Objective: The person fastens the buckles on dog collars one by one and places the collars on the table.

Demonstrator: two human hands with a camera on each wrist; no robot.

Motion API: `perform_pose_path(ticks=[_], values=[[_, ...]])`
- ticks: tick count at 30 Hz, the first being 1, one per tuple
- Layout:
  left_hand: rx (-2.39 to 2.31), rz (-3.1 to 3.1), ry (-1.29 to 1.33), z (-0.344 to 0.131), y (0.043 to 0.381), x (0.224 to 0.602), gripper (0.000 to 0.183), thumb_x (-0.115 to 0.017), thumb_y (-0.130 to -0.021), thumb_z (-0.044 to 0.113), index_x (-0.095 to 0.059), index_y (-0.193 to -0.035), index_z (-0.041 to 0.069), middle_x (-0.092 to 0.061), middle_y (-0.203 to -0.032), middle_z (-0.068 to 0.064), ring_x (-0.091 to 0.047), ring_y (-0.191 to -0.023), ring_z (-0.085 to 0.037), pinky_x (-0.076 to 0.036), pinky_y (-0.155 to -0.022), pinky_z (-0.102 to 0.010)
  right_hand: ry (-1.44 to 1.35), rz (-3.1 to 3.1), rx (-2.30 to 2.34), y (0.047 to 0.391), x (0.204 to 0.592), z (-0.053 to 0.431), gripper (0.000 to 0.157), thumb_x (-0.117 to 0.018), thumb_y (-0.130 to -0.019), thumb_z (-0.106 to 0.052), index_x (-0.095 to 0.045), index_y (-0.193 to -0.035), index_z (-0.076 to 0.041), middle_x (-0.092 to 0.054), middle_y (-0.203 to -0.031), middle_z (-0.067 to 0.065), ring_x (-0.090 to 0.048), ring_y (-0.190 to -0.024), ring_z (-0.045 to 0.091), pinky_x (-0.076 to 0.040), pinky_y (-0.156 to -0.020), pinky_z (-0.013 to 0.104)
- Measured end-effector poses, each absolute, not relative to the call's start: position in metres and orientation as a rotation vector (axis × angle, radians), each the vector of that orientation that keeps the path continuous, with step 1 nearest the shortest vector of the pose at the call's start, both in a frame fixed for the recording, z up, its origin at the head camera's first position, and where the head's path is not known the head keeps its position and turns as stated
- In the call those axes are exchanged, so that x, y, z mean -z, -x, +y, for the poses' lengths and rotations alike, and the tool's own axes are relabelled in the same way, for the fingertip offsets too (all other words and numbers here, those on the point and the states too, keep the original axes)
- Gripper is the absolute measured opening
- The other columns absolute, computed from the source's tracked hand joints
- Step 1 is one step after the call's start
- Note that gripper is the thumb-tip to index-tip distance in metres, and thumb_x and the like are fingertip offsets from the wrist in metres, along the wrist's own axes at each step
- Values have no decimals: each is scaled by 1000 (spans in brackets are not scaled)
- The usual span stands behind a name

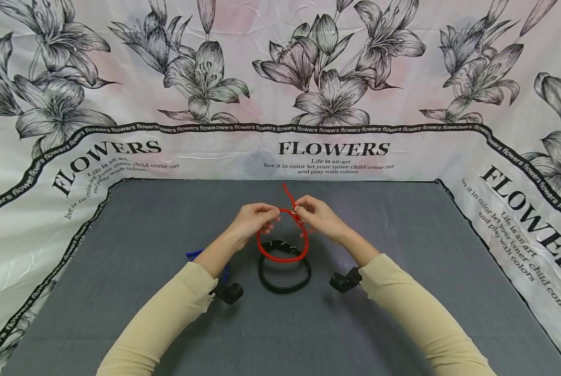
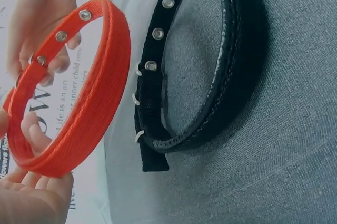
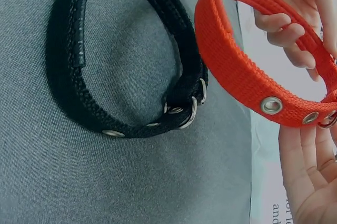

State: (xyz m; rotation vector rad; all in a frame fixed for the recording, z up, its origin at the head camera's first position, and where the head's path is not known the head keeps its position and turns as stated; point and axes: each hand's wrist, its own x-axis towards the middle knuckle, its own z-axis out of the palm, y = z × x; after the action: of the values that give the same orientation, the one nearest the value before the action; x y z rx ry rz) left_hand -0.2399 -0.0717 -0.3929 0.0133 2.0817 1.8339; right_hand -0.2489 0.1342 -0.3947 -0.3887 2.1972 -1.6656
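A red collar (image 1: 283, 259) with metal eyelets is held up in a loop between both hands, its strap end pointing away from me. My left hand (image 1: 254, 222) pinches the loop's left side between thumb and fingers. On the other side, my right hand (image 1: 322, 216) pinches the collar close to its metal buckle (image 1: 293, 212). The right wrist view shows eyelets along the red band (image 3: 237, 71); fingers partly hide the buckle there. Below and nearer me, a black collar (image 1: 284, 289) lies looped on the grey cloth, apart from both hands.
A blue strap (image 1: 194, 254) lies partly hidden under my left forearm. Black wrist cameras (image 1: 229, 293) hang below the sleeve cuffs. The grey cloth (image 1: 167, 209) is bordered by a white printed sheet (image 1: 224, 151) with flowers and lettering.
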Motion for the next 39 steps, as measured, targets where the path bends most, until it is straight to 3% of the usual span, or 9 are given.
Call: perform_pose_path(ticks=[4, 8, 15, 19, 26, 39], values=[[-1866, 2071, 0, -71, 238, 391, 26, -60, -91, 24, -63, -110, 7, -64, -105, -16, -56, -64, -10, -51, -68, -29, 387, 2202, 1659, 248, 392, 133, 32, -47, -97, -30, -48, -116, -4, -56, -99, 16, -55, -94, 44, -49, -72, 58], [-1879, 2076, 7, -70, 238, 393, 25, -59, -91, 25, -63, -111, 9, -62, -111, -20, -55, -64, -11, -48, -64, -25, 380, 2205, 1665, 248, 390, 132, 32, -46, -97, -35, -49, -115, -8, -55, -101, 18, -54, -93, 47, -49, -72, 58], [-1885, 2113, 18, -66, 239, 394, 21, -60, -90, 25, -65, -106, 12, -67, -94, -6, -56, -73, -21, -43, -56, -21, 377, 2211, 1647, 248, 390, 132, 32, -47, -97, -32, -50, -116, -7, -53, -102, 20, -54, -96, 48, -49, -71, 59], [-1889, 2126, 22, -64, 237, 393, 20, -60, -91, 24, -65, -106, 12, -66, -90, -1, -55, -72, -19, -43, -57, -21, 391, 2217, 1620, 248, 391, 133, 29, -47, -97, -31, -51, -113, -7, -53, -96, 18, -54, -93, 47, -52, -68, 54], [-1889, 2139, 31, -63, 236, 393, 21, -59, -91, 24, -64, -107, 11, -66, -92, -3, -54, -68, -14, -44, -59, -21, 386, 2241, 1562, 247, 390, 133, 22, -47, -97, -26, -53, -109, -9, -54, -93, 14, -56, -82, 27, -55, -61, 43], [-1866, 2142, 24, -64, 237, 395, 23, -60, -91, 25, -65, -109, 12, -67, -103, -11, -54, -67, -11, -44, -58, -21, 382, 2323, 1506, 247, 390, 136, 33, -48, -96, -31, -54, -117, -5, -57, -93, 12, -55, -87, 22, -51, -77, 49]])
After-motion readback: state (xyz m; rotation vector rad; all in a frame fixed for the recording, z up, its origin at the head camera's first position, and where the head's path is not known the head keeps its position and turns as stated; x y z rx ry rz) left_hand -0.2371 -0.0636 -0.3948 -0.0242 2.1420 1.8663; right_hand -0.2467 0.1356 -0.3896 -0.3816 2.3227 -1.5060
